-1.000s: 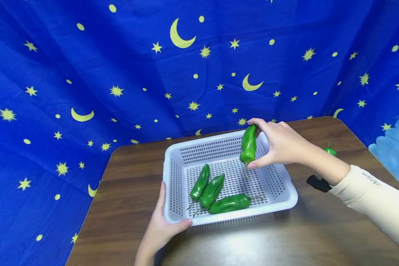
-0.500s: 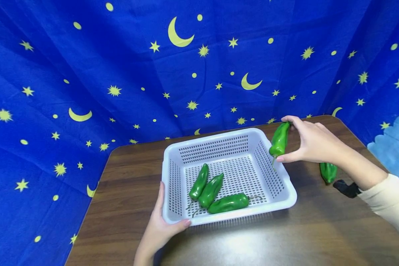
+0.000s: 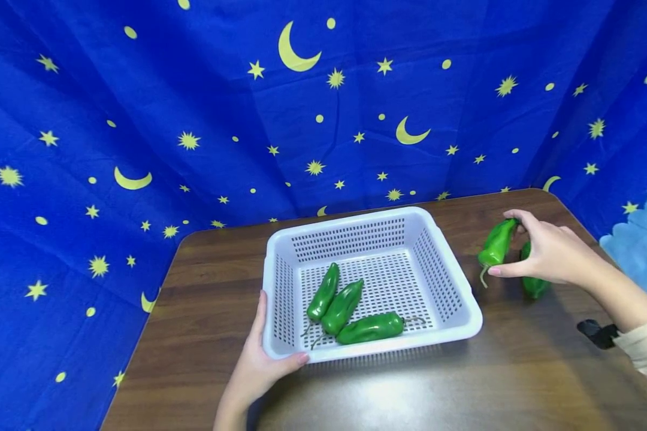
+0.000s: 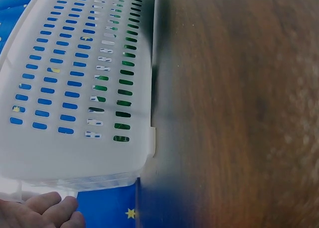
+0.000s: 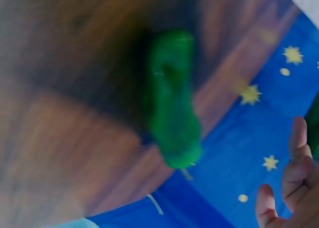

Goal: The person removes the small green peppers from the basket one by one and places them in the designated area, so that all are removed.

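Note:
My right hand (image 3: 558,248) pinches a green pepper (image 3: 497,244) by its two ends, thumb near the stem, over the table right of the basket. Beyond that hand, partly hidden by it, another green pepper (image 3: 535,287) lies on the table; it shows blurred as a green pepper (image 5: 174,103) in the right wrist view. My left hand (image 3: 256,362) holds the near left corner of a pale plastic basket (image 3: 350,222), thumb on the front rim, fingers along the side. Inside it lie three green peppers, the front one (image 3: 371,328) lying crosswise.
A brown wooden table (image 3: 205,311) carries the basket. Blue cloth (image 3: 221,108) with yellow moons and stars hangs behind the table and at both sides. A light-blue scalloped cloth (image 3: 638,239) hangs at the right edge.
My right hand has carried its pepper from above the basket out to the right and lower, close to the pepper on the table. My left hand and the basket have stayed in place.

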Available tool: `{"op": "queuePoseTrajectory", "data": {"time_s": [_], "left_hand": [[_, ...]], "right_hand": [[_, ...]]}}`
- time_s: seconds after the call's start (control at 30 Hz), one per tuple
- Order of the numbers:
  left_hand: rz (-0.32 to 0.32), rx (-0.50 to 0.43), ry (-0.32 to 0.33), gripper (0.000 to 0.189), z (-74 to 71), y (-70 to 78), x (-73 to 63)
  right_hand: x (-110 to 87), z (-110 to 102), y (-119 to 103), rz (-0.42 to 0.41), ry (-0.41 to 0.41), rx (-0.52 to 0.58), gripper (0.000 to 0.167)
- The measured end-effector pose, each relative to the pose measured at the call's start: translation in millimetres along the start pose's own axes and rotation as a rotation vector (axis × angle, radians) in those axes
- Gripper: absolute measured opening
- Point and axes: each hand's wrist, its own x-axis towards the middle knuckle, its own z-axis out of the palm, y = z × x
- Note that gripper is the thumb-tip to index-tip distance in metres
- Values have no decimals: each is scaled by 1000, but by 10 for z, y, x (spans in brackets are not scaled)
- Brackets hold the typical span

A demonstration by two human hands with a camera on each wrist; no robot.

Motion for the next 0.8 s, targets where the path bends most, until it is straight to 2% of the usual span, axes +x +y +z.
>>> {"op": "queuePoseTrajectory", "data": {"time_s": [0.17, 0.33, 0.53, 0.8], "left_hand": [[1, -18, -5, 130, -2, 17, 3], [14, -40, -19, 130, -9, 12, 0], [46, -47, -37, 130, -24, -5, 17], [37, -63, -37, 129, -15, -9, 16]], "right_hand": [[-1, 172, 132, -6, -54, -58, 117], [26, 273, 159, -9, -144, -92, 122], [61, 334, 165, -31, -232, -103, 123], [143, 371, 194, -33, -325, -119, 124]]}}
